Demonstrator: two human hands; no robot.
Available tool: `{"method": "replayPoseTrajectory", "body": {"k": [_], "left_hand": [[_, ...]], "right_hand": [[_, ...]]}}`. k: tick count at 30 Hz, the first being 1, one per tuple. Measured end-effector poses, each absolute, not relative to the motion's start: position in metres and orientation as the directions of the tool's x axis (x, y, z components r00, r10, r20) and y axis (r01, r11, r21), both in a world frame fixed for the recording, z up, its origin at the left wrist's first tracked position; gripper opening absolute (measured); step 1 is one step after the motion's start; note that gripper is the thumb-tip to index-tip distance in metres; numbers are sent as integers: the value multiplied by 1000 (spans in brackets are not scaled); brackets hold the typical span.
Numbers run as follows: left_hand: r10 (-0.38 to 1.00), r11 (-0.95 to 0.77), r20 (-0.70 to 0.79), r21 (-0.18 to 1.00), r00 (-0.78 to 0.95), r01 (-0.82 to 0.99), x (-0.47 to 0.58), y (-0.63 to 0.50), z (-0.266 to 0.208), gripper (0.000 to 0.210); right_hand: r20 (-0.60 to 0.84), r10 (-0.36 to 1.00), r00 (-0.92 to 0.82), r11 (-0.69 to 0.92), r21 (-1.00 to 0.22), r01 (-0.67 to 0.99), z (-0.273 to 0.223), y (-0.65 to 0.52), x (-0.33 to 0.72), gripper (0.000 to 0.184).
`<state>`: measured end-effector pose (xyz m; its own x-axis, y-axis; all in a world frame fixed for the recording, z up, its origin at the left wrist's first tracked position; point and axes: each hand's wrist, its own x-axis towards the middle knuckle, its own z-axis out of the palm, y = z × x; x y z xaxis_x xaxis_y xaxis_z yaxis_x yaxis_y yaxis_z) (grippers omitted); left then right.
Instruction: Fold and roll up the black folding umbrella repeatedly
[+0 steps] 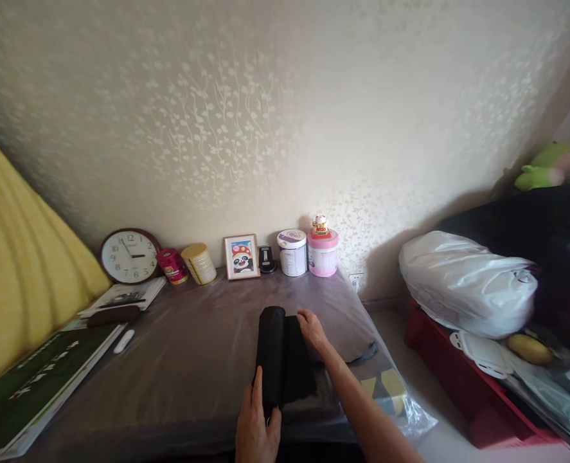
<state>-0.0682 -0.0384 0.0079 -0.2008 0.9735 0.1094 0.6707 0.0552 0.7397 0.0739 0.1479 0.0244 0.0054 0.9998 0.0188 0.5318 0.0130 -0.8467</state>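
A roll of thin black sheet material (271,347) lies lengthwise on the covered table, its loose flap (298,366) spread out to the right. My left hand (259,418) grips the near end of the roll, fingers along the left side and thumb on the right. At the flap's far right corner, my right hand (312,329) has its fingers closed on the edge. The fingertips of the right hand are partly hidden, and so is the roll's near end behind the left hand.
Along the wall stand a clock (130,256), a red can (172,266), a yellow tin (198,263), a panda picture (241,257) and two tubs (293,254). A green book (38,386) lies left. Clear plastic packaging (391,399) sits at the right edge, beside a red box (451,379).
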Motion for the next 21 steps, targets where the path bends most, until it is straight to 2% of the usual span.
{"method": "replayPoseTrajectory", "body": {"k": [5, 11, 15, 21], "left_hand": [[975, 71, 78, 774, -206, 629, -68, -38, 13, 62], [969, 89, 66, 803, -237, 589, -67, -39, 14, 61], [969, 110, 40, 815, -245, 569, -67, -40, 16, 61], [969, 101, 47, 821, -242, 562, -68, -40, 14, 61]], "right_hand": [[-101, 994, -46, -77, -924, 373, 27, 142, 61, 30], [-248, 955, -163, -201, -944, 261, 26, 134, 51, 36], [-235, 949, -210, -171, -944, 283, 20, 133, 52, 30], [-129, 972, -197, -57, -941, 335, 9, 141, 52, 25]]}}
